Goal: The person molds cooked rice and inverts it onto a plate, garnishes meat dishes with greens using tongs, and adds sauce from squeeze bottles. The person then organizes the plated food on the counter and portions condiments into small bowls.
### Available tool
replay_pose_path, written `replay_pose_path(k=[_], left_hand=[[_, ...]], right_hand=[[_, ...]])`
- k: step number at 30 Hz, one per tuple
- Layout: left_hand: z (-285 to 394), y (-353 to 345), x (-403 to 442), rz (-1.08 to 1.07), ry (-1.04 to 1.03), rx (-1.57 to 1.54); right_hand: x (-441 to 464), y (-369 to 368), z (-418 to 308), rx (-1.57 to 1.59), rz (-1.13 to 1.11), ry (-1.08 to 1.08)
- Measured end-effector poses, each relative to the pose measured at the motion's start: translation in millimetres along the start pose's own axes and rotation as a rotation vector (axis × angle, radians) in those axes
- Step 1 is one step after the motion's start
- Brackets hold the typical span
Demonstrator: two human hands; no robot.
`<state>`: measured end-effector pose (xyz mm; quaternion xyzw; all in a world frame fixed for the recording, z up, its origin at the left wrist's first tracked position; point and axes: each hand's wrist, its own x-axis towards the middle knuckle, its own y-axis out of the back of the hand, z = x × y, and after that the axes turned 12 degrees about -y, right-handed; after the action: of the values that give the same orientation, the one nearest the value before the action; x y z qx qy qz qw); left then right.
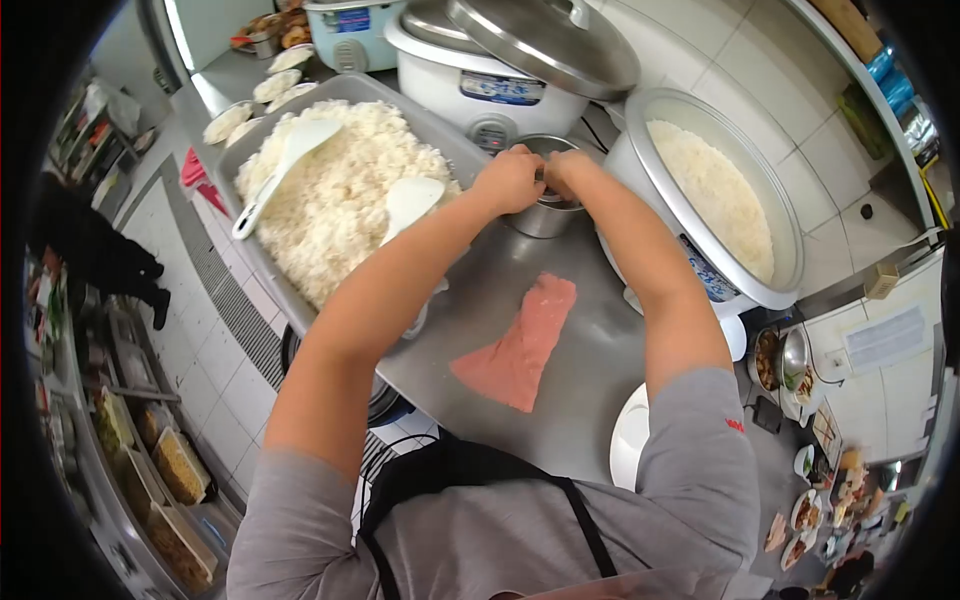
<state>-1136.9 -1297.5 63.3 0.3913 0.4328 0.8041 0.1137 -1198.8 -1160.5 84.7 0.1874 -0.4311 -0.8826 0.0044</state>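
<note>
Both hands meet at the mouth of a round metal container (541,222) near the back of the steel counter. My left hand (511,181) is at its left rim with curled fingers, and my right hand (568,174) is at the right, its fingers bent down into the opening. A small dark thing shows between them, too small to name. What the fingers hold is hidden. A folded pink cloth (522,345) lies on the counter (590,360) nearer my body. Left of my hands, a grey tray (262,262) of white rice holds two white paddles (290,172).
An open rice cooker (640,185) with rice stands right; a white cooker (430,80) with metal lids (550,45) stands behind. A white plate (629,435) is near my right elbow. Small rice bowls (228,122) sit back left. A person in dark clothes (95,235) stands far left.
</note>
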Motion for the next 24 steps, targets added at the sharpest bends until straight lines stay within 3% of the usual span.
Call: replay_pose_path(k=[1, 3, 4, 8, 9, 12, 13, 14, 17, 20, 24], left_hand=[[-5.4, -12.9, 7.3, -0.007, -0.011, -0.016], [-14.0, -32.9, 21.0, -0.372, 0.062, 0.221], [-17.0, -35.7, 28.0, -0.372, 0.051, 0.216], [-39.0, -39.5, 39.6, -0.111, 0.105, -0.115], [-41.7, -32.4, 42.9, -0.094, 0.155, -0.154], [-51.9, -26.2, 53.5, -0.063, 0.323, -0.317], [-55.0, -26.4, 54.5, -0.045, 0.433, -0.435], [-57.5, -26.4, 53.1, -0.046, 0.427, -0.435], [-66.6, -29.0, 45.6, 0.048, 0.631, -0.857], [-50.6, -15.9, 49.7, 0.011, 0.688, -0.966], [-50.7, -17.9, 45.7, 0.117, 0.690, -1.030]], right_hand=[[8.6, -6.7, 2.6, 0.004, -0.016, -0.012], [26.3, -15.8, 9.8, 0.034, -0.075, 0.106], [26.9, -4.0, 16.3, 0.035, -0.081, 0.094], [17.4, 32.1, 48.1, 0.489, 0.265, 0.073], [14.7, 33.9, 50.8, 0.402, 0.328, -0.093], [-2.5, 24.6, 34.0, 0.382, 0.200, -0.281], [2.6, 15.4, 30.2, 0.394, 0.079, -0.273], [10.2, 5.3, 28.9, 0.395, 0.081, -0.279], [33.5, -25.2, 27.3, 0.506, 0.013, -0.127], [46.4, -34.5, 19.5, 0.672, 0.112, -0.075], [51.2, -53.7, -1.7, 0.477, 0.274, -0.201]])
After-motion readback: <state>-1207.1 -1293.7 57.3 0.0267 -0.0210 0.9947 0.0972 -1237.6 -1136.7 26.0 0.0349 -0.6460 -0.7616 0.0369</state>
